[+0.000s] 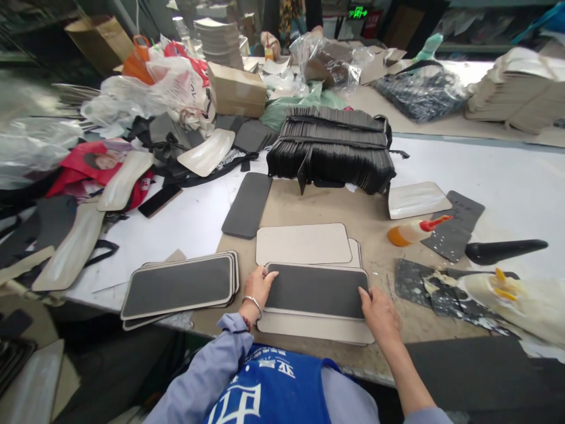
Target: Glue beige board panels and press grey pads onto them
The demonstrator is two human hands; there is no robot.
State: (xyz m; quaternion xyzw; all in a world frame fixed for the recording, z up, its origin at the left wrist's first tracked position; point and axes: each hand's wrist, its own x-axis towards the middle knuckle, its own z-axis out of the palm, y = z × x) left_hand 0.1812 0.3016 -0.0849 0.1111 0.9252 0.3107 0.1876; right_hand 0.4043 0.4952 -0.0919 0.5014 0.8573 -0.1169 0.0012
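Between my two hands lies a dark grey panel with a pale border [316, 291], resting over pale boards. My left hand [259, 290] grips its left end, thumb on the top face. At the opposite end my right hand [380, 312] holds the edge in the same way, thumb on top. A bare pale board [303, 244] sits just behind the panel, and another pale board [311, 328] shows below its front edge. To the left is a stack of similar bordered dark panels [179, 285]. A single dark panel [247, 205] lies farther back.
A strapped bundle of dark panels [331, 147] stands at the back. Right of me are a glue bottle with a red nozzle [408, 231], a black-handled tool [505, 250] and glue-spotted scraps [424, 288]. A phone [159, 201] lies left. Another person's hand [270, 45] shows across the table.
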